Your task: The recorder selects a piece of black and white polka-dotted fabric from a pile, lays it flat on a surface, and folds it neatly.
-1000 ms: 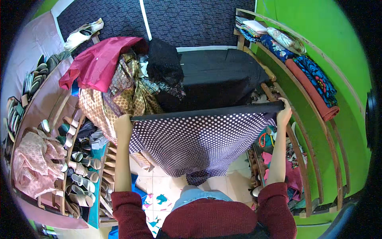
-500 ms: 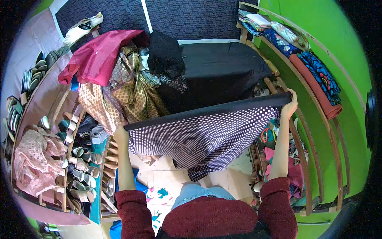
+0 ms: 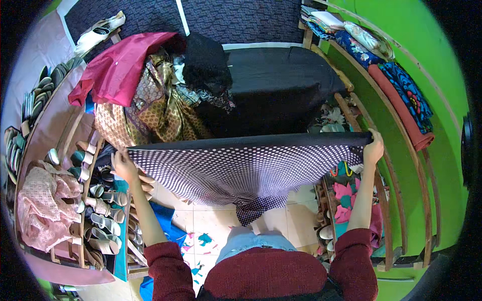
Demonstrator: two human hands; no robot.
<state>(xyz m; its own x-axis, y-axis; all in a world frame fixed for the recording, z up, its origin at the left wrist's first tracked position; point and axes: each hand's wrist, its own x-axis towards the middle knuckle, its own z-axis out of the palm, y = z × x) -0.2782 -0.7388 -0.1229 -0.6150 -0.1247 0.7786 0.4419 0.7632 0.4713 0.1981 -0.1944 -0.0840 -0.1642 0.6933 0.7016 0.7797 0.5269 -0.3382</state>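
A black cloth with white polka dots (image 3: 241, 168) hangs stretched between my two hands. Its plain black band runs along the top edge, and the dotted part sags to a bunched point in front of my legs. My left hand (image 3: 123, 164) is closed on the band's left end, beside the shoe rack. At the right end, my right hand (image 3: 373, 146) grips the other corner, close to the wooden shelf rails. Behind the cloth stands a table covered in black (image 3: 278, 75). Heaped on its left side are a magenta cloth (image 3: 128, 65) and a gold patterned fabric (image 3: 173, 118).
Racks of shoes (image 3: 103, 220) line the left, with a pink lace cloth (image 3: 47, 205) draped there. On the right, wooden rails (image 3: 422, 200) hold a rolled rust-coloured fabric (image 3: 399, 105) and folded cloths. Scraps (image 3: 205, 240) lie on the tiled floor.
My left hand has moved left and slightly up, and my right hand a little right and down. The cloth is now pulled wider, its top edge nearly level.
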